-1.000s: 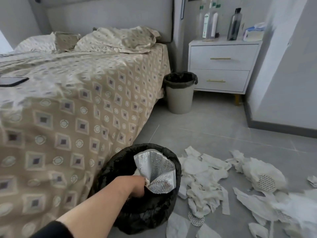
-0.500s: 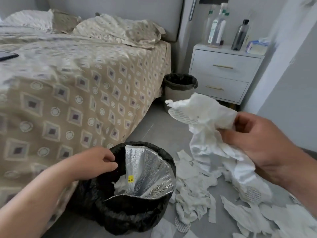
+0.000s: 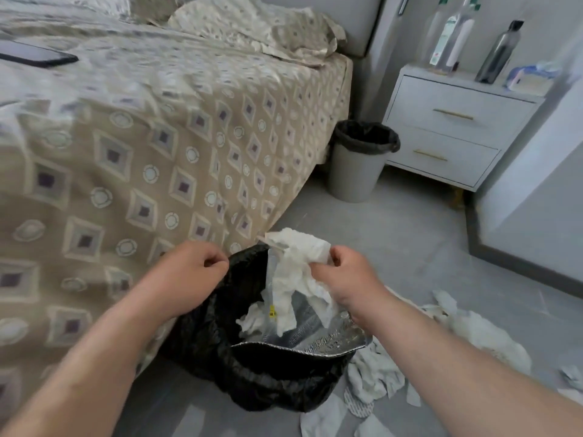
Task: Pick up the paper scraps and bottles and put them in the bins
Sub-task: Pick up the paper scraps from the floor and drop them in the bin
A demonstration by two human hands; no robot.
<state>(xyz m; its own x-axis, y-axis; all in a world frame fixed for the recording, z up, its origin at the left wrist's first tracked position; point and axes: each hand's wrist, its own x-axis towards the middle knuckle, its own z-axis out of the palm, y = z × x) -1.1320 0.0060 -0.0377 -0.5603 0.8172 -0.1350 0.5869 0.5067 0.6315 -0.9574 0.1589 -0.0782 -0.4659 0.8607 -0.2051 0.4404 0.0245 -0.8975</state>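
Observation:
A bin lined with a black bag [image 3: 252, 370] stands on the floor against the bed, with a silver foil pouch [image 3: 318, 337] and white scraps inside. My left hand [image 3: 189, 272] pinches the bag's rim on the left side. Gripped in my right hand [image 3: 347, 275] is a crumpled bunch of white paper scraps [image 3: 293, 263], hanging over the bin's mouth and down into it. More paper scraps [image 3: 375, 373] lie on the floor to the right of the bin. Clear bottles [image 3: 451, 36] and a dark bottle [image 3: 498, 52] stand on the nightstand [image 3: 448, 134].
A second grey bin with a black liner [image 3: 359, 171] stands between the bed and the nightstand. The patterned bed [image 3: 142, 152] fills the left side, with a dark phone [image 3: 38, 55] on it. A wall corner [image 3: 520, 234] juts out on the right.
My right hand has brought the paper bunch down and left, from mid-air to the bin's mouth. My left hand stays at the bag's rim. The view has tilted down.

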